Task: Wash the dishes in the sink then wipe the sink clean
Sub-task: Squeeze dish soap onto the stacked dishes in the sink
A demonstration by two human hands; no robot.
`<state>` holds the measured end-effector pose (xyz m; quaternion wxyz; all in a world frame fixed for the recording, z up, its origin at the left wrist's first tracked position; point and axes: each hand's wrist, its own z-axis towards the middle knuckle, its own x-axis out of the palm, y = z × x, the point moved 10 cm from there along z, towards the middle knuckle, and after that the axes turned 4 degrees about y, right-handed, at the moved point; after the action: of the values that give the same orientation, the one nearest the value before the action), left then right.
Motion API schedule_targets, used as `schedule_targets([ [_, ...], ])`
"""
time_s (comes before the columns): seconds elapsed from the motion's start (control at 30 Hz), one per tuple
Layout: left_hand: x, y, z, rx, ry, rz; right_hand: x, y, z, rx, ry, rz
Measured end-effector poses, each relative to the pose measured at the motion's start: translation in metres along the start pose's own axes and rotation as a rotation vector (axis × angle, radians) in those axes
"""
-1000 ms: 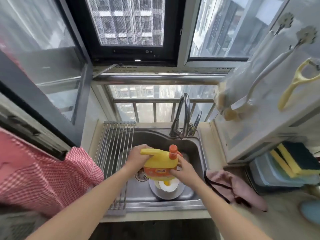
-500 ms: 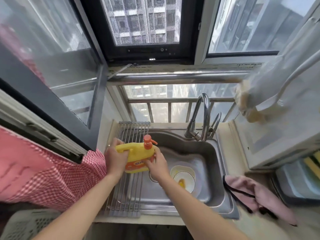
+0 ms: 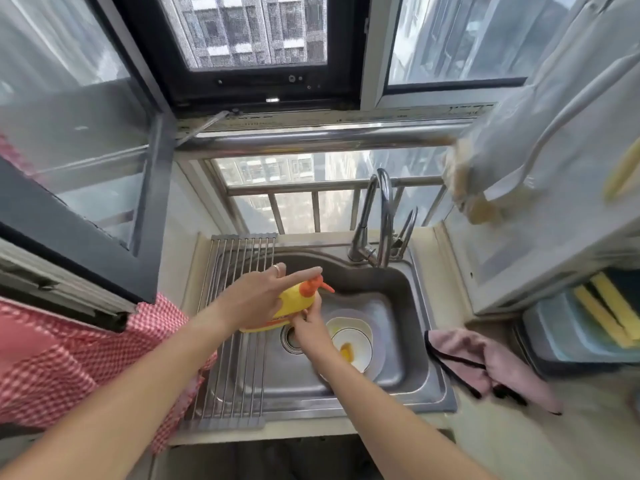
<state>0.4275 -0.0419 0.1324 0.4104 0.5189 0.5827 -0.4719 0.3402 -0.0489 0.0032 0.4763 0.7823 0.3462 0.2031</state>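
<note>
Left hand (image 3: pixel 258 297) on yellow soap bottle (image 3: pixel 294 308), forefinger straight over orange pump (image 3: pixel 311 286).
Right hand (image 3: pixel 310 325) grips bottle's lower side. Bottle over sink (image 3: pixel 405 296) left edge, by drying rack (image 3: pixel 239 327). White bowl (image 3: pixel 351 344), yellow residue, in basin. Pink cloth (image 3: pixel 485 362) on counter.

A sink (image 3: pixel 408 299) is set in the counter (image 3: pixel 502 441), with the tap (image 3: pixel 381 220) at its back edge. A rack (image 3: pixel 239 327) spans the sink's left part. A bottle (image 3: pixel 294 306) is over the rack's right edge, between the hands. A bowl (image 3: pixel 353 344) lies in the sink, right of the drain (image 3: pixel 289 341). A cloth (image 3: pixel 485 365) lies on the counter, right of the sink.
</note>
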Motion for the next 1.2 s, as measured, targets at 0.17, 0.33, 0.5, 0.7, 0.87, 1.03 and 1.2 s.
schedule_targets([
  [0.17,0.015,-0.034,0.020,0.004,0.075,0.085,-0.027,0.002,-0.003,-0.034,-0.128,0.154],
  [0.33,0.013,-0.052,0.043,0.052,0.020,0.175,-0.045,-0.014,0.000,-0.027,-0.248,0.188],
  [0.5,0.018,-0.049,0.070,0.061,0.045,0.183,-0.047,-0.035,0.008,0.072,-0.211,0.281],
  [0.7,0.054,-0.021,0.071,-0.087,0.108,-0.022,-0.044,-0.054,0.031,0.209,0.001,0.322],
  [0.87,0.113,0.012,0.060,-0.251,0.191,-0.164,-0.015,-0.085,0.055,0.333,0.060,0.424],
  [1.03,0.171,0.028,0.052,-0.312,0.269,-0.330,0.017,-0.110,0.060,0.351,0.098,0.494],
  [1.2,0.213,0.039,0.040,-0.435,0.402,-0.554,0.030,-0.131,0.062,0.401,0.080,0.445],
])
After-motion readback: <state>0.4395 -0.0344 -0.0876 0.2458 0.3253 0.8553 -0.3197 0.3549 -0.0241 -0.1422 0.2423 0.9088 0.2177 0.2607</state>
